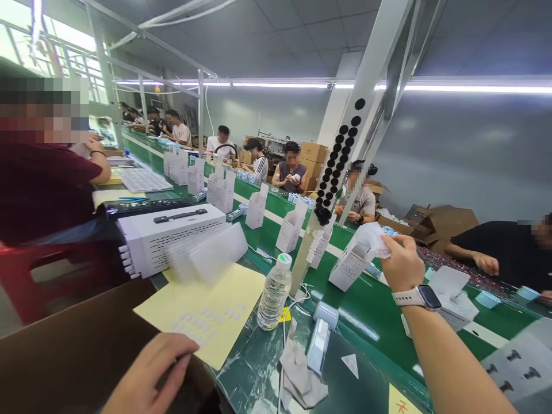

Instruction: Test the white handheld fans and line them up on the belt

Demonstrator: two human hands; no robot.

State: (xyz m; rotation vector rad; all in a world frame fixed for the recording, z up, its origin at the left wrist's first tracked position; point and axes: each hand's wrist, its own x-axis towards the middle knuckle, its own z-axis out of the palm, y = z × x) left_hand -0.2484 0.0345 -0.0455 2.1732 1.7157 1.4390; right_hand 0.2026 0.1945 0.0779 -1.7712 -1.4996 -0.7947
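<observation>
My right hand (403, 265), wearing a watch on the wrist, pinches a clear bubble-wrap bag (374, 238) at the top of an open white carton (348, 267) on the green conveyor belt. What the bag contains cannot be made out. My left hand (153, 371) is low at the front, fingers stretched and thumb apart, holding nothing visible. Its fingertips are at the near edge of a yellow sheet (241, 282) bearing rows of small pale stickers. Beside that sheet a plastic bottle (275, 293) stands upright. A light-blue device (319, 339) lies on the table near a crumpled tissue (302, 374).
Several open white cartons (291, 227) line the belt (371, 322). A slanting metal post (340, 167) rises between me and the belt. Bubble-wrap sheets (211, 250) lean by a white slotted case (172, 230). Co-workers sit opposite and at left; another person's hand (486, 263) is at far right.
</observation>
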